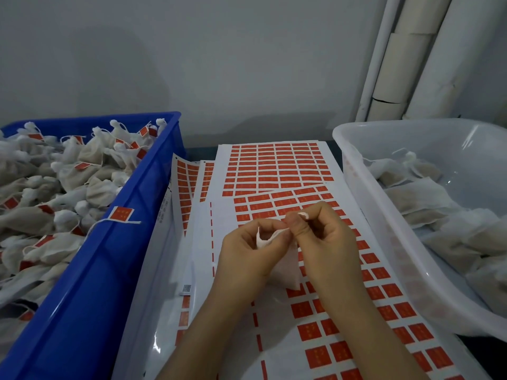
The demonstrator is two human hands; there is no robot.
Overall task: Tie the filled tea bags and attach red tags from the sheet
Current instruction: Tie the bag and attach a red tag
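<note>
Both hands are up over the sticker sheets, working on one small white tea bag point(285, 266). The left hand point(247, 253) has its fingers curled round the top of the bag and pinches the bunched-up neck. The right hand point(326, 242) pinches something tiny right beside it, most likely the string at the neck, but the string is too thin to see well. The bag hangs down between the two hands, just above the sheet of red tags point(343, 311). The bag looks very light and soft, like thin cloth with loose tea inside, so it will squash and flop if you squeeze it. The best place to hold it seems to be the gathered neck, not the fat bottom part, so the tea stays in. The string is thin and could slip, so it needs a tight pinch. The red tags look like flat stickers and will probably peel up from a corner. The blue bin point(131, 242) on the left holds bags that have tags, and the clear tub point(384, 215) on the right holds bags with no tags.
</note>
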